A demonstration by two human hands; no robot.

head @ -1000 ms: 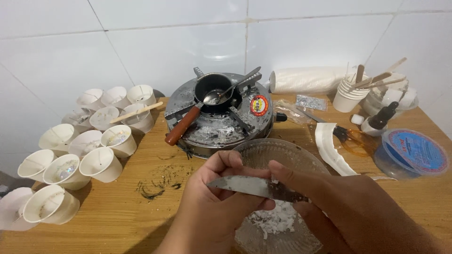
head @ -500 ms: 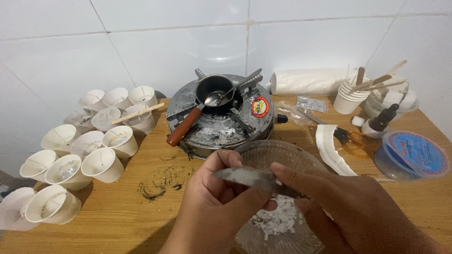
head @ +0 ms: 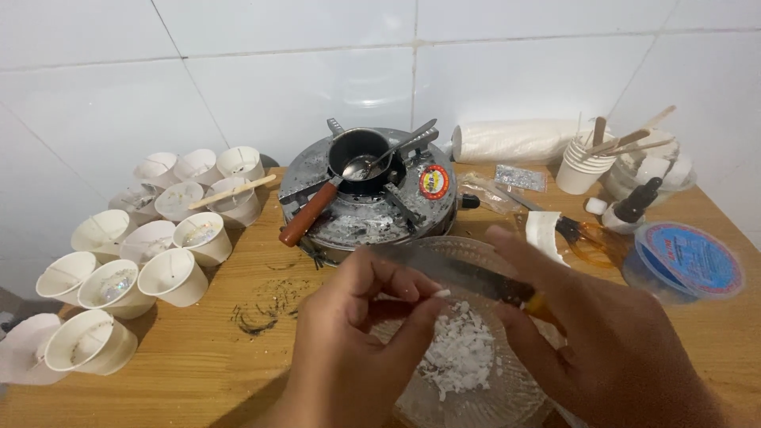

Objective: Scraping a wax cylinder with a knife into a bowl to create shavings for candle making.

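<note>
We see the left hand (head: 357, 333) held over the near-left edge of a clear ribbed glass bowl (head: 476, 261), its thumb and fingers pinched together on a small white chip of wax (head: 441, 293). The right hand (head: 602, 341) sits at the bowl's near-right side, fingers wrapped round the handle of a wax-smeared steel knife (head: 452, 269) whose blade lies flat across the bowl, above a heap of white wax shavings (head: 461, 353) in its bottom. Just behind the bowl stands a round grey metal stove (head: 372, 210) carrying a small black pot (head: 361, 150) with a metal spoon (head: 372, 162) in it. Well to the left of the bowl is a cluster of white paper cups (head: 158, 238); to its right lies a round blue-lidded plastic tub (head: 686, 257). All rest on a wooden table (head: 198, 357).
</note>
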